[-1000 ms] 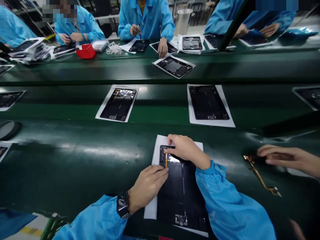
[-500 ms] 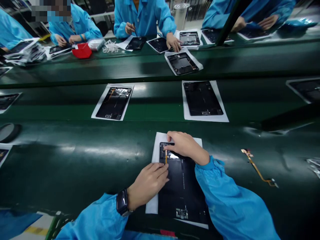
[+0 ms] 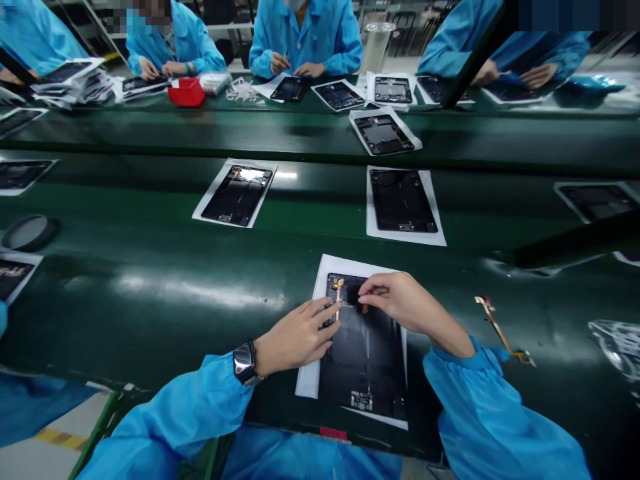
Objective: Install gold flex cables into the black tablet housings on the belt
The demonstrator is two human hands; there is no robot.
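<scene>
A black tablet back housing (image 3: 367, 353) lies in front of me on a white sheet (image 3: 307, 381). Along its upper left runs a thin orange flex cable (image 3: 339, 291). My left hand (image 3: 300, 337) rests at the housing's left edge, fingers apart, its fingertips touching the lower part of the cable. Over the upper right of the housing, my right hand (image 3: 405, 303) is closed in a pinch. A small brownish-orange bit shows under those fingertips, too small to name. Another flex cable (image 3: 504, 331) lies loose on the green surface to the right.
Two more housings, one at left (image 3: 237, 197) and one at right (image 3: 403, 200), lie on sheets along the green belt (image 3: 310, 207). A dark post (image 3: 575, 240) juts in at right. A round dark dish (image 3: 30, 232) sits left. Across the line, co-workers' hands (image 3: 295, 67) handle tablets.
My right hand has moved right, away from the cable's top end, and now pinches. My left fingers have spread. Across the line, a co-worker's hand has drawn back from a tablet.
</scene>
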